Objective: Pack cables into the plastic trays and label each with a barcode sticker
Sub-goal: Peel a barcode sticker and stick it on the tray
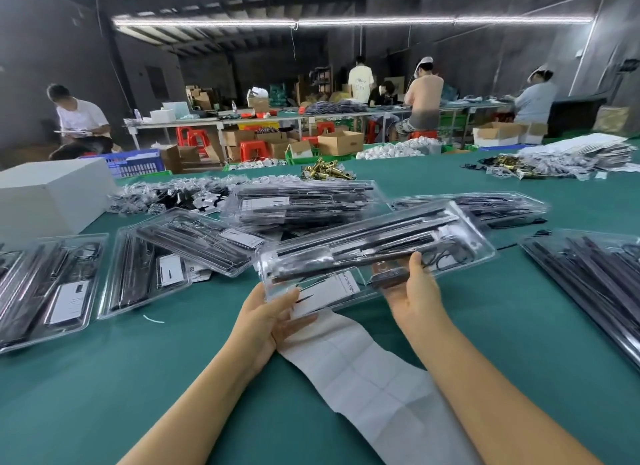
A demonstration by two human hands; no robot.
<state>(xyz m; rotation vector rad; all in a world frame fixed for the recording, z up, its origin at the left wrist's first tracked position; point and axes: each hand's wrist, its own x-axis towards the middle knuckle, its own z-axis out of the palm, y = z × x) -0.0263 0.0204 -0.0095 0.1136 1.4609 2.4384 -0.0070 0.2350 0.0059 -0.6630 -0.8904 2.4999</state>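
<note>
I hold the tray (374, 253) above the sticker strip (363, 371), its long axis spanning my left hand (266, 317) and right hand (414, 291), both gripping.

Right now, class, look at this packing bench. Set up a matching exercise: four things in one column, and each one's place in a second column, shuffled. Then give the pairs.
Things:
1. held tray
2. white box
3. sticker strip
4. gold clips

Places:
A. far side of the table, behind the tray stack
B. flat on the green table, between the forearms
C. lifted off the table, left hand and right hand gripping its near edge
D. left edge of the table

Pairs: 1-C, 2-D, 3-B, 4-A
</note>
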